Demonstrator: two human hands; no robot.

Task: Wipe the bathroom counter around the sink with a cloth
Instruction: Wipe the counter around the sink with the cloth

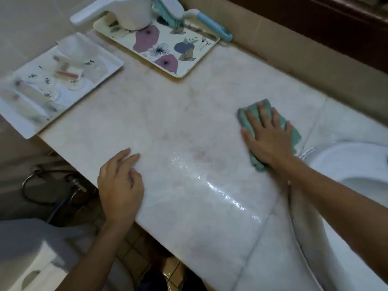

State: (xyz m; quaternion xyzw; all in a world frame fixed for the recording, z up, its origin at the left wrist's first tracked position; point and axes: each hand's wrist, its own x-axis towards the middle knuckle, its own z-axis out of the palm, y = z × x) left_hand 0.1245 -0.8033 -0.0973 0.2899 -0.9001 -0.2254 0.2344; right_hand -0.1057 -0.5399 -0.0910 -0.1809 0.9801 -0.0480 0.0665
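A white tray (105,59) of packets (67,73), their print too blurred to be read, is set far left; a floral tray (201,53) lies behind. The left hand (119,183) is rested on the counter (178,127) edge, relaxed, nothing held. The cloth (295,137) is pressed flat under the spread right hand (268,137), just beside the sink (346,162).

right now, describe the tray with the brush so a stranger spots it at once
Follow the pale counter away from the sink to its far edge by the wall. The tray there holds a white jug and a teal-bristled brush. Unlike the paler tray of packets to its left, it has purple flowers.
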